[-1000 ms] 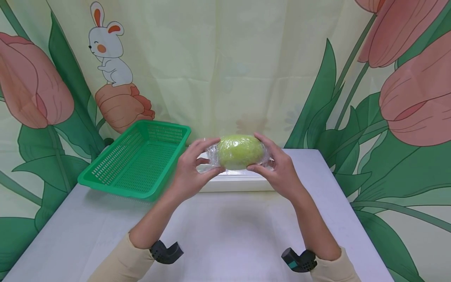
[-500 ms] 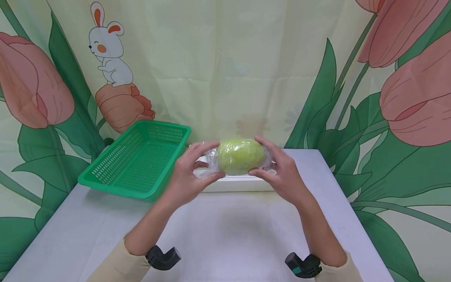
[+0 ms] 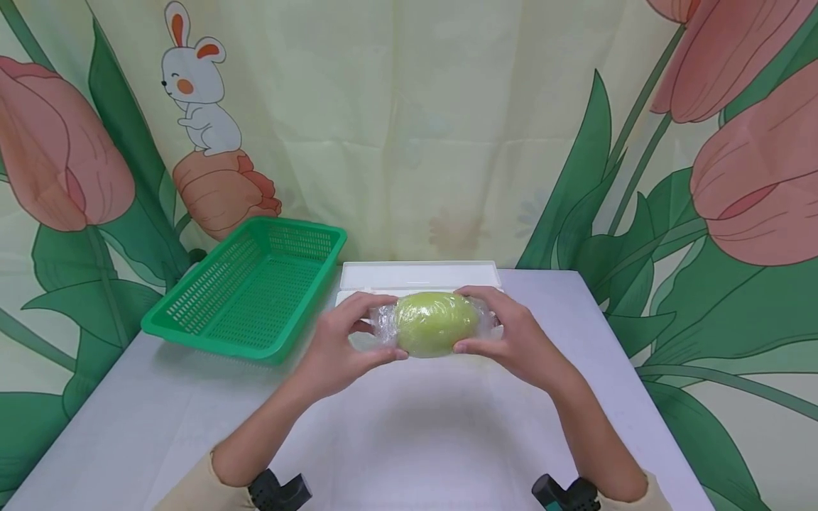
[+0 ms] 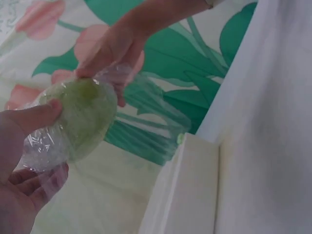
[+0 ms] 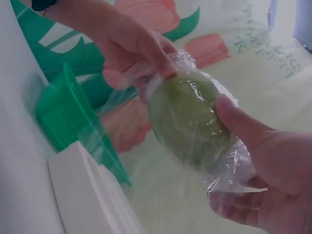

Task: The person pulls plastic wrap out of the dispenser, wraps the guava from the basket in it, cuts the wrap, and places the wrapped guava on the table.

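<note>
A green oval fruit (image 3: 437, 324), wrapped in clear cling film (image 3: 384, 326), is held between both hands above the table. My left hand (image 3: 341, 345) pinches its left end, thumb low and forefinger on top. On the other end my right hand (image 3: 514, 333) grips the same way. Wrinkled film bunches at both ends of the fruit (image 4: 90, 114). In the left wrist view a loose sheet of film (image 4: 156, 109) trails from the fruit towards the white box (image 4: 192, 180). Fingers partly hide the fruit's ends.
Behind the hands lies a long white box (image 3: 418, 275), its front partly hidden. A green perforated basket (image 3: 224, 348) stands to the left. The white tabletop (image 3: 441, 440) stretches in front, and a printed curtain (image 3: 447, 142) hangs at the back.
Both hands have moved towards the person with the wrapped fruit, lower in the head view. More of the white box shows behind them. The basket has stayed put.
</note>
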Tool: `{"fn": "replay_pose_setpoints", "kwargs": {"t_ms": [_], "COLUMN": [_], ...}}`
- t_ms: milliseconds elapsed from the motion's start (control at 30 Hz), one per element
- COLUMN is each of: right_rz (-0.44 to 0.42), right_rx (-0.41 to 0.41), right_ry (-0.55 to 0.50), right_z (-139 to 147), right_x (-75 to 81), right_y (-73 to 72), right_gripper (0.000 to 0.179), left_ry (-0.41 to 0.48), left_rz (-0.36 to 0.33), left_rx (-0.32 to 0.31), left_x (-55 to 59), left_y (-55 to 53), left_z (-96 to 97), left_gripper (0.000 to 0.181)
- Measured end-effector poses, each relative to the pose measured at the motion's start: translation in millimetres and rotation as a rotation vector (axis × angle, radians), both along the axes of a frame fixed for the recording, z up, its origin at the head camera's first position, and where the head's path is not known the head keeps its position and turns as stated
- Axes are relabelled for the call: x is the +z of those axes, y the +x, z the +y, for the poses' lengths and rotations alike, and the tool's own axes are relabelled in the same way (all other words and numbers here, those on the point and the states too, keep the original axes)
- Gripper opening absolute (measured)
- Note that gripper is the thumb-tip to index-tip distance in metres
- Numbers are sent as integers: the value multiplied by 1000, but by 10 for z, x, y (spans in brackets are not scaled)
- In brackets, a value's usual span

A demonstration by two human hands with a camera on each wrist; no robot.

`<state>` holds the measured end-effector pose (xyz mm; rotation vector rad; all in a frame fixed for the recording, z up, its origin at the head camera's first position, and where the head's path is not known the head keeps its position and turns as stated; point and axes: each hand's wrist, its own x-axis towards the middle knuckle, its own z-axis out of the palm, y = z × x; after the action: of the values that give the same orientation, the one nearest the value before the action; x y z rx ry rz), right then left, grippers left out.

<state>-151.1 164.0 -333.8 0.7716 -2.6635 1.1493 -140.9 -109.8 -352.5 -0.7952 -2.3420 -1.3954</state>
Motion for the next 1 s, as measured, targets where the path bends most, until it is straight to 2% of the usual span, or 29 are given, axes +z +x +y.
{"fn": "replay_pose_setpoints", "kwargs": {"t_ms": [167, 400, 633, 733, 833, 933, 1000], "right_rz": [-30, 0, -60, -89, -105, -117, -130], "right_rx": [52, 133, 181, 174, 166, 154, 140], "right_ry": [24, 31, 62, 61, 55, 54, 53], "right_z": [-4, -40, -105, -118, -125, -132, -136], "right_x": [-110, -295, -524, -636, -732, -808, -852], "right_y": [-7, -16, -80, -118, -147, -171, -186], "right_gripper": [75, 74, 70, 67, 65, 64, 65], "left_ry": [15, 18, -17, -59, -110, -159, -183], "left_rz": [-93, -206, -350, -402, -363, -245, -176], "left_rx": [-18, -50, -6, 12, 19, -11, -40], "left_x": [-183, -451, -635, -713, -787, -860, -897], "left_y": [22, 21, -23, -58, -103, -153, -180], "left_z": [-24, -30, -34, -41, -47, -42, -26], "left_gripper": [60, 50, 42, 46, 59, 71, 72]}}
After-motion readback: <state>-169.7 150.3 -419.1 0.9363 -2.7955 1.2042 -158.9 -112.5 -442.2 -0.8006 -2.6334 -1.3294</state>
